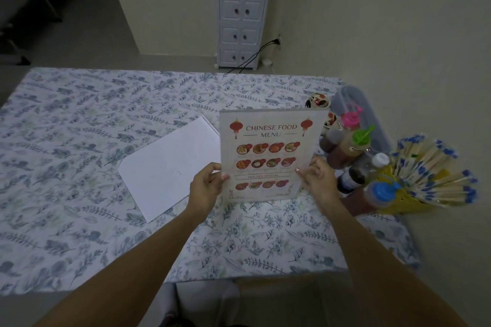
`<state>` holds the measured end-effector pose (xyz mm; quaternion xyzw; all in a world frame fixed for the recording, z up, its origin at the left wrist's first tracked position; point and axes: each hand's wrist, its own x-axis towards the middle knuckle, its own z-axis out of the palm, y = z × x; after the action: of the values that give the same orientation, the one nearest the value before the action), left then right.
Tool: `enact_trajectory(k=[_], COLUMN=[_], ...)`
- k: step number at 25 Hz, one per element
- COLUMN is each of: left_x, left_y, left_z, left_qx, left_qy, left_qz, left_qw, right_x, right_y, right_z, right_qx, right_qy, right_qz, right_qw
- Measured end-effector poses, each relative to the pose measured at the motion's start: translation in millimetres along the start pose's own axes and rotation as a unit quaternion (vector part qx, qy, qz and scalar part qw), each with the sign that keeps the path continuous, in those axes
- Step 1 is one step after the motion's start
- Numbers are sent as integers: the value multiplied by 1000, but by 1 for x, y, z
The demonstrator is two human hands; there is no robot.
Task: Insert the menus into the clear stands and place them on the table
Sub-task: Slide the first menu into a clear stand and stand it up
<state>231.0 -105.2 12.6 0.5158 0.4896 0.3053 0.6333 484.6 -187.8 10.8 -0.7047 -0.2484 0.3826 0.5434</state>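
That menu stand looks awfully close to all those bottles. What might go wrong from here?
1. The right hand holds the menu stand right beside the sauce bottles; a sideways nudge may topple one.
2. The chopsticks fan out just beyond the bottles and could likely scatter if these fall.
3. The left hand pinches only the stand's edge, and the white sheets lie close by on the table, so setting the stand down partly on them may leave it unsteady.

Upright Chinese food menu (pixel 268 154) in clear stand, white sheets (pixel 170 164) flat beside
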Motion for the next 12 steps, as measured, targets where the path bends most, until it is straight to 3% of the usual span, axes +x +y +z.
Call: enact_trajectory(k=[6,9,12], left_x=[-3,-5,-5], left_y=[-2,-1,0], left_z=[-4,-9,-23], left_qx=[52,117,154], left_qy=[0,-9,-14], left_qz=[8,23,38], left_qw=[999,993,987], right_x=[-13,-26,-49], right_y=[4,11,17], right_z=[8,12,23], right_qx=[-57,-118,-212], right_qy=[44,121,201], right_qz=[-18,-29,-97], right_qw=[997,985,951])
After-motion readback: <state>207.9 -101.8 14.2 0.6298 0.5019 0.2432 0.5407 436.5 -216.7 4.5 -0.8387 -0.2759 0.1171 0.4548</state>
